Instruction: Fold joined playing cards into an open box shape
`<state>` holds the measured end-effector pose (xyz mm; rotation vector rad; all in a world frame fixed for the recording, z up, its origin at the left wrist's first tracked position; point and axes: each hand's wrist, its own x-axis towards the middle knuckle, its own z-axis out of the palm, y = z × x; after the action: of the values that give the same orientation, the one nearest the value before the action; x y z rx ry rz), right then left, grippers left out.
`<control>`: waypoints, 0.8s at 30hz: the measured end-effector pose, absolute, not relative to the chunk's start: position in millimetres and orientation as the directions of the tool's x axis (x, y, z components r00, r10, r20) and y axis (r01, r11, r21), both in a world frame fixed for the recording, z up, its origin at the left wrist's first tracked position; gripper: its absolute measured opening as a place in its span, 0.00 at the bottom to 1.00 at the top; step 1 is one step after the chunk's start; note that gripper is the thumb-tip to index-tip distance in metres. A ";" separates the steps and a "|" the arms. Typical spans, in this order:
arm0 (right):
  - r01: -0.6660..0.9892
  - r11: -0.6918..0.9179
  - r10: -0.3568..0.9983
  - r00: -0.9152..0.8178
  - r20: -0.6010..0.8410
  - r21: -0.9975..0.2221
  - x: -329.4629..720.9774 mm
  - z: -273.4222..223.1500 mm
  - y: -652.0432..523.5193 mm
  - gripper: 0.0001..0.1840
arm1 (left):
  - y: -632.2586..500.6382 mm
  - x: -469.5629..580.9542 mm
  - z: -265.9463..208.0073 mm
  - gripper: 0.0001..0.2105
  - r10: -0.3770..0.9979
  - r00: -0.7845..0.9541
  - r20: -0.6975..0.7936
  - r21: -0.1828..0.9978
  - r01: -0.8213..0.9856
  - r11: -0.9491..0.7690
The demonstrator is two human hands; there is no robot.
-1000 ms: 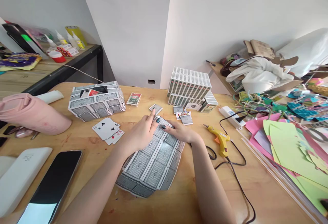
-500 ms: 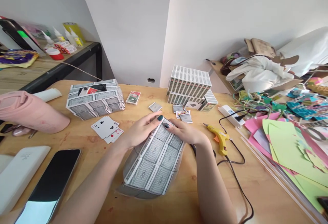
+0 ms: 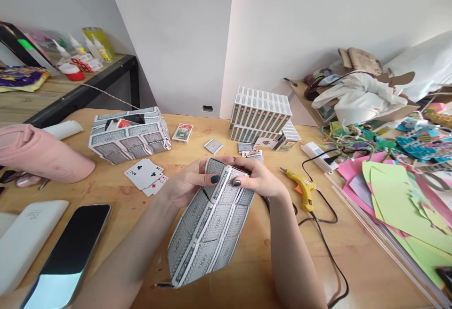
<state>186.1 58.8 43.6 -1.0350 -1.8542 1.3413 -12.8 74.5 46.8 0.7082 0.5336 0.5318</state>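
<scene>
Both hands grip a box-like body made of joined playing cards (image 3: 212, 224), with grey patterned backs facing out and white edges at the seams. My left hand (image 3: 190, 182) closes on its far left corner, thumb on top. At the far right end my right hand (image 3: 256, 177) holds it, thumb pressed on the upper face and fingers wrapped round the far edge. The body is tilted over the table, its near end pointing toward me. Just beyond the hands lie a folded card (image 3: 213, 146) and a few more small card pieces (image 3: 245, 148).
A card-covered box (image 3: 130, 134) and a card deck (image 3: 182, 132) stand at back left, loose cards (image 3: 144, 174) before them. Stacked card packs (image 3: 261, 111) rise at the back. A yellow glue gun (image 3: 302, 189) with a trailing cord lies right; a phone (image 3: 72, 252) and pink bottle (image 3: 45, 153) left.
The card body has been rolled and tilted so its left side face shows more. My left fingers have shifted down along its far left corner.
</scene>
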 end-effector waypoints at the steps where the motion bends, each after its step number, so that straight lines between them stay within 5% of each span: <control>1: 0.213 0.176 0.862 -0.504 0.046 -0.961 186.0 43.4 58.8 0.30 | 73.6 -12.0 46.5 0.27 0.607 0.749 -0.264 0.715 -0.271 0.645; 12: 0.317 0.293 0.820 -0.568 0.067 -0.902 181.0 57.9 51.7 0.18 | 71.3 -22.9 59.4 0.18 0.608 0.782 -0.137 0.886 -0.177 0.428; 24: 0.369 0.317 0.774 -0.633 0.014 -0.874 182.7 52.7 50.1 0.25 | 64.4 -23.0 68.1 0.21 0.669 0.708 -0.227 0.969 0.096 0.227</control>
<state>182.7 50.1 52.7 -1.0109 -2.1563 1.2582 -23.0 64.4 68.1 1.3039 0.7211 0.4452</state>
